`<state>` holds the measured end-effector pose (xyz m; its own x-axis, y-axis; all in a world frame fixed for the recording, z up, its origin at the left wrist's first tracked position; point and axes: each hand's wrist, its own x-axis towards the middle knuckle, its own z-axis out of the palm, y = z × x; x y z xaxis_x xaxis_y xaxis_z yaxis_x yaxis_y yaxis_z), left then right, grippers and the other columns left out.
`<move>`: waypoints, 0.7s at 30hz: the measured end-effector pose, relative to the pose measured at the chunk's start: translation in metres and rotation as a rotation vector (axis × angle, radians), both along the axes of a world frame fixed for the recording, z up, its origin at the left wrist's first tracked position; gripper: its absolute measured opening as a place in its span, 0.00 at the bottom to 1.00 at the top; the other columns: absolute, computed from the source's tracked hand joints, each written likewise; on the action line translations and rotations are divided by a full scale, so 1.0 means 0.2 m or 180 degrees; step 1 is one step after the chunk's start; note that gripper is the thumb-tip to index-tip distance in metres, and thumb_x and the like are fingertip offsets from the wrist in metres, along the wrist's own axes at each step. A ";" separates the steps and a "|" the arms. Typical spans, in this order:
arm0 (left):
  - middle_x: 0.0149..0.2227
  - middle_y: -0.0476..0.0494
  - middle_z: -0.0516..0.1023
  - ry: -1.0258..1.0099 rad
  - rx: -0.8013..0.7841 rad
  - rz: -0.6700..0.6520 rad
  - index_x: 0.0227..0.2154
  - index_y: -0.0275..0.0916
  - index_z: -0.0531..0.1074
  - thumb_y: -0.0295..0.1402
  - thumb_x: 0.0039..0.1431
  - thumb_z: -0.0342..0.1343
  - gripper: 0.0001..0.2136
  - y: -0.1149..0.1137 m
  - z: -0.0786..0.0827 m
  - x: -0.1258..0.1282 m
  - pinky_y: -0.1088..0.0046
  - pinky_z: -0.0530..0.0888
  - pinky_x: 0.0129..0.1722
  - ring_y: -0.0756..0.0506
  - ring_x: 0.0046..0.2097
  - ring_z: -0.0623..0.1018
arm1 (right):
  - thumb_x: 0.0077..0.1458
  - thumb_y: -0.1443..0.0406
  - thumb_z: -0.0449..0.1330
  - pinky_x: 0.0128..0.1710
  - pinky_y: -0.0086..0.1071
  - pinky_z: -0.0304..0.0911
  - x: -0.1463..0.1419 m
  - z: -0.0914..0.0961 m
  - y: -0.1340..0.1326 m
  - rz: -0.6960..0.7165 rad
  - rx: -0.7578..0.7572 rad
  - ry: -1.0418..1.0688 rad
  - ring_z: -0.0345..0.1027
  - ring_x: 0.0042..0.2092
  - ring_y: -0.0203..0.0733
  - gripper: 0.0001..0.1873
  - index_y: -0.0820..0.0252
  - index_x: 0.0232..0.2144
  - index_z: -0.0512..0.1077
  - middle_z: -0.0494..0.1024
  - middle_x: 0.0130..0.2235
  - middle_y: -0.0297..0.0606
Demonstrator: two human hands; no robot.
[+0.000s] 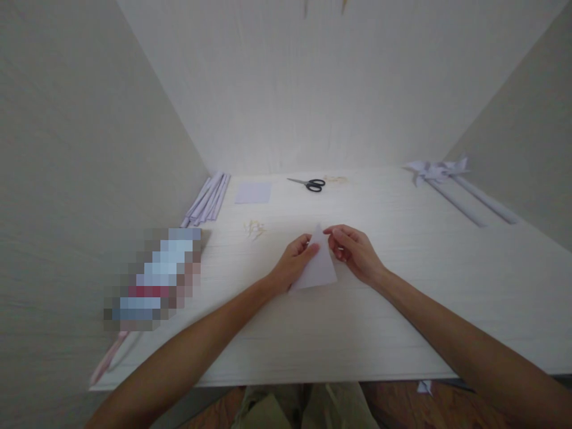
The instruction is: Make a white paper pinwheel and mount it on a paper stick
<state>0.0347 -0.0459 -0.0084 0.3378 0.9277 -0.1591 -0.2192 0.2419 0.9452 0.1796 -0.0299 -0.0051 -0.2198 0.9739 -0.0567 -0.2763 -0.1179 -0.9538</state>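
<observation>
Left hand (292,262), right hand (357,253) (2 pinches)

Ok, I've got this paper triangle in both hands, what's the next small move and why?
Probably press its edges flat to sharpen them: the left hand and right hand both pinch the paper triangle near its tip, on the table.

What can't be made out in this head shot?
All in the head view:
Pixelated block on the table, left side: blurred out, contents unreadable.
Yellowish bits beyond the left hand: too small to identify.
Right hand grip on the folded paper: curled fingers hide whether it pinches or only touches.
White scrap on the floor: partly cut off by the table edge.
</observation>
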 end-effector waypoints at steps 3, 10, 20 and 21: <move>0.22 0.53 0.65 0.0151 0.0083 -0.0137 0.33 0.37 0.62 0.42 0.46 0.53 0.15 -0.02 0.01 0.01 0.80 0.61 0.20 0.56 0.21 0.64 | 0.40 0.60 0.62 0.15 0.23 0.42 0.00 0.00 -0.01 0.0023 -0.0045 0.0044 0.51 0.17 0.24 0.12 0.61 0.28 0.72 0.65 0.19 0.27; 0.24 0.53 0.63 0.0637 0.0467 -0.0509 0.33 0.37 0.60 0.42 0.51 0.47 0.13 -0.05 0.01 0.03 0.80 0.59 0.21 0.55 0.23 0.63 | 0.37 0.62 0.64 0.17 0.24 0.43 -0.01 0.00 -0.04 0.0006 -0.0229 0.0238 0.50 0.18 0.25 0.10 0.60 0.26 0.74 0.66 0.17 0.27; 0.32 0.48 0.66 0.1441 0.1186 -0.0497 0.36 0.37 0.62 0.40 0.56 0.42 0.12 -0.08 0.02 0.04 0.73 0.63 0.33 0.50 0.33 0.65 | 0.31 0.64 0.67 0.19 0.25 0.49 -0.02 0.02 -0.05 -0.0068 -0.0589 0.0510 0.59 0.21 0.28 0.08 0.60 0.18 0.73 0.70 0.20 0.29; 0.34 0.47 0.67 0.1459 0.1236 -0.0492 0.37 0.37 0.62 0.39 0.56 0.42 0.12 -0.08 0.03 0.04 0.73 0.63 0.35 0.50 0.35 0.65 | 0.31 0.65 0.67 0.19 0.25 0.49 -0.02 0.02 -0.05 -0.0091 -0.0599 0.0517 0.59 0.21 0.27 0.07 0.60 0.18 0.73 0.71 0.20 0.29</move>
<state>0.0422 -0.0612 -0.0032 0.4501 0.8928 0.0196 0.2400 -0.1421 0.9603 0.1752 -0.0403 -0.0016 -0.2133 0.9555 -0.2038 -0.4301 -0.2791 -0.8585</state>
